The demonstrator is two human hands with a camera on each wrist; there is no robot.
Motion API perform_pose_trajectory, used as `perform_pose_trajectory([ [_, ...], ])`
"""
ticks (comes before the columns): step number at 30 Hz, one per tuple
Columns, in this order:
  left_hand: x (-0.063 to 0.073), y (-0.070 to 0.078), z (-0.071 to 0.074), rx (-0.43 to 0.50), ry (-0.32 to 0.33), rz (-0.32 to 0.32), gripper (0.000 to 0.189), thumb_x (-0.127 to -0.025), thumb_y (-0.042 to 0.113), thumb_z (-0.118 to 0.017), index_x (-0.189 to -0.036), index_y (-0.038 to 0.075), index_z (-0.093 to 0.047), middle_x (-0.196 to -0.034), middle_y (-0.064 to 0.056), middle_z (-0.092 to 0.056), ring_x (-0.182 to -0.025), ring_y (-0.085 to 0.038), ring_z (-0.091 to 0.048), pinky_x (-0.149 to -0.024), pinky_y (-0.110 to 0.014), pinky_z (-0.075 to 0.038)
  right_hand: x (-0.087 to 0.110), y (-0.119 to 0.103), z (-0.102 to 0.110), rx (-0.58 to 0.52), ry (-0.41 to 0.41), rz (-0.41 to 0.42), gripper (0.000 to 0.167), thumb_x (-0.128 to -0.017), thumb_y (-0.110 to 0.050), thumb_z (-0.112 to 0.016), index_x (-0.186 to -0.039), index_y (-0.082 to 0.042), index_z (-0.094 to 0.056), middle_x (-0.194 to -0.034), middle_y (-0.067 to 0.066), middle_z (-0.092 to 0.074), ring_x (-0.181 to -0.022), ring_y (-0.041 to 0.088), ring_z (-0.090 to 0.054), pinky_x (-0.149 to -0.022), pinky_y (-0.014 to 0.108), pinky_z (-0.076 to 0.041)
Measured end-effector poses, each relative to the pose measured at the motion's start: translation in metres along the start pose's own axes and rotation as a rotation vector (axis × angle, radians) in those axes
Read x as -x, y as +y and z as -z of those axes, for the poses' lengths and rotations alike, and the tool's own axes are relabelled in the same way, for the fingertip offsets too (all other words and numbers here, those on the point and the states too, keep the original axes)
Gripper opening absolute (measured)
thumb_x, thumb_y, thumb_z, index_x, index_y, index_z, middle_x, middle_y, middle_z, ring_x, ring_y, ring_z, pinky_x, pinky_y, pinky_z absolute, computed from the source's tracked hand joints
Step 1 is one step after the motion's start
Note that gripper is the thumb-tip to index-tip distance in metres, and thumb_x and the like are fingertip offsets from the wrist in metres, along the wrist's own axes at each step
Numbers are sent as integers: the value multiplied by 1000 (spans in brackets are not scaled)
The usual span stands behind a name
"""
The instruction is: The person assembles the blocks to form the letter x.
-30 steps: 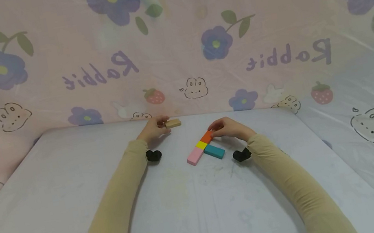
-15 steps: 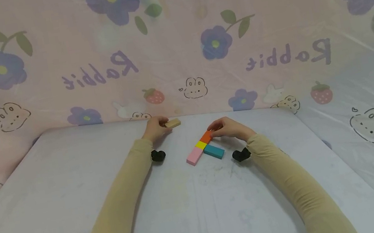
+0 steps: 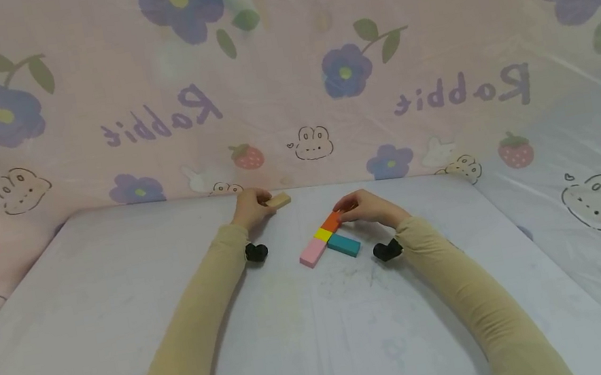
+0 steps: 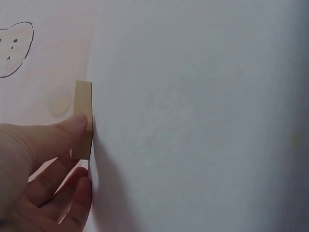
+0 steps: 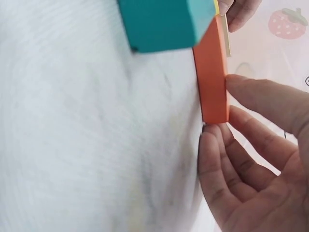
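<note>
At the far side of the table, my left hand (image 3: 252, 207) pinches the left end of a natural wood block (image 3: 280, 201); the left wrist view shows the thumb lying on that wooden block (image 4: 83, 99). Farther right, my right hand (image 3: 366, 207) has its thumb and fingers at the far end of an orange block (image 5: 212, 82). That block lies in line with a small yellow block (image 3: 323, 235) and a pink block (image 3: 313, 252). A teal block (image 3: 344, 245) branches off beside the yellow one, towards the right. My right fingers partly hide the orange block's end in the head view.
A white-covered table (image 3: 303, 346) lies under everything. Behind it rises a pink printed sheet (image 3: 271, 86) with flowers and rabbits, close beyond the wooden block. Black wrist pieces (image 3: 256, 252) hang at both cuffs.
My left hand has shifted slightly right along the wooden block, its fingers drawing in on it. The block has barely moved. My right hand and the coloured blocks have stayed in place.
</note>
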State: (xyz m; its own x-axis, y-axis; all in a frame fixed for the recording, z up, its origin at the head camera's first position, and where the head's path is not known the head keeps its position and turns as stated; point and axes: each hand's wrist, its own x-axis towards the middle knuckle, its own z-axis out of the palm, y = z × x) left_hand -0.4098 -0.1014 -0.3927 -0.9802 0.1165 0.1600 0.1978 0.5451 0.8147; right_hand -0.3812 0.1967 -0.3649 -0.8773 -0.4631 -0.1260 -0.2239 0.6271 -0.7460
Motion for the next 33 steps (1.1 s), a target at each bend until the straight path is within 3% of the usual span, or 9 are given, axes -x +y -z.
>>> perform_pose_trajectory([
  [7, -3, -4, 5, -4, -13, -17, 34, -80, -3, -73, -113, -3, -64, -108, -16, -62, -101, -26, -57, -91, -35, -45, 7, -18, 4, -9, -39, 5, 40, -90, -8, -65, -125, 8, -56, -124, 24, -57, -107, 32, -53, -92, 42, -46],
  [16, -2, -4, 10, -26, -46, -16, 37, -80, -4, -72, -116, -3, -63, -110, -16, -62, -100, -26, -56, -91, -35, -46, -6, 1, 2, 16, 2, 9, 40, -89, -17, -69, -124, 0, -61, -121, 16, -61, -104, 27, -54, -91, 38, -46],
  [26, 1, 5, 0, -39, -55, -32, 38, -79, -7, -72, -116, -6, -62, -113, -18, -62, -105, -28, -56, -96, -36, -43, -3, 4, -1, 12, 6, -17, 37, -89, -17, -68, -123, -3, -62, -118, 11, -63, -102, 23, -56, -89, 35, -47],
  [33, 3, 5, 3, -24, -71, -62, 37, -78, -11, -70, -114, -5, -64, -111, -17, -63, -103, -28, -56, -94, -37, -44, -5, 5, -1, 14, 9, -17, 36, -89, -18, -69, -122, -4, -63, -117, 10, -64, -101, 22, -57, -88, 35, -47],
])
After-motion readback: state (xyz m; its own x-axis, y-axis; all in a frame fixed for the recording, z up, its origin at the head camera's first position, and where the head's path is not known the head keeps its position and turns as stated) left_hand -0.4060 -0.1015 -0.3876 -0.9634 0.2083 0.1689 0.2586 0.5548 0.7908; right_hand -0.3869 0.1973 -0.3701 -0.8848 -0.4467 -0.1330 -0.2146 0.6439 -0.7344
